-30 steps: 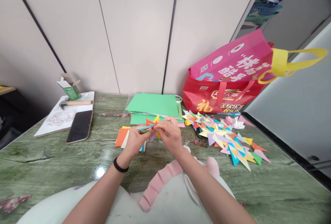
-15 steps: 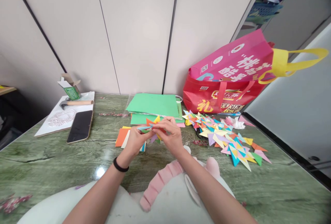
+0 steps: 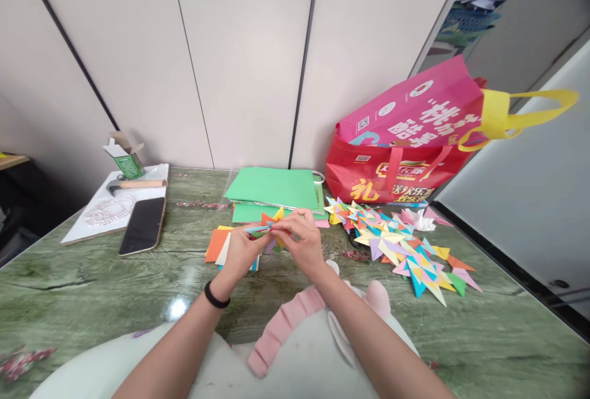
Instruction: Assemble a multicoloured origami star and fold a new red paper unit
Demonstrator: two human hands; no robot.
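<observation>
Between my two hands is a small folded paper piece with several colours, an origami model [image 3: 279,216] with yellow and orange points sticking up. My left hand [image 3: 240,250] pinches its light-blue part between thumb and fingers. From the other side, my right hand [image 3: 302,240] grips the model with thumb and forefinger, hiding much of it. Beneath my left hand lie loose coloured paper sheets [image 3: 214,245], orange, cream, yellow and blue. Just behind the hands rests a stack of green paper [image 3: 271,185].
A heap of folded paper pieces [image 3: 405,245] spreads at the right before a red gift bag [image 3: 354,168]. At the left are a phone [image 3: 142,224], a hammer [image 3: 138,184], a beaded string [image 3: 110,211] and a small green-white box [image 3: 126,162]. A plush toy [image 3: 295,350] fills the near edge.
Hardly anything differs. My right hand has shifted very slightly at the model, and the view has moved a little.
</observation>
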